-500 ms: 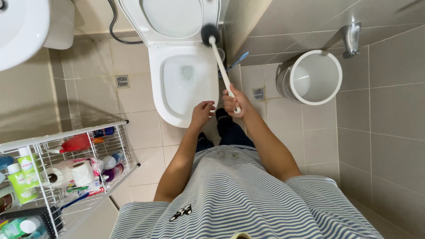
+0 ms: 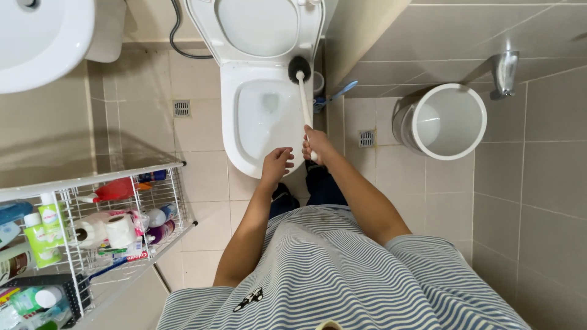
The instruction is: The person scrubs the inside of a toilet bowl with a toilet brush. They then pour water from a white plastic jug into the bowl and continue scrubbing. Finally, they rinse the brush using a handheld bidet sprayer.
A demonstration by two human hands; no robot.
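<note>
Little changed since half a second ago: brush head point(image 2: 299, 65) on the same spot at the bowl's right rim, hands as before. Toilet brush point(image 2: 304, 101) slanting from rim down to right hand point(image 2: 317, 145), white handle gripped in closed fingers, lower end hidden in the fist. Left hand point(image 2: 277, 162) loosely curled over the front rim of toilet point(image 2: 244, 131), holding nothing; contact with rim unclear. Seat lid point(image 2: 257, 24) raised, top cut off. Blue-handled item point(image 2: 335, 95) wedged beside the bowl, mostly hidden. White bucket point(image 2: 449, 122) right, under wall tap point(image 2: 506, 70). Wire rack point(image 2: 122, 201) left, partly cropped. Sink point(image 2: 43, 43) top left, cropped.
</note>
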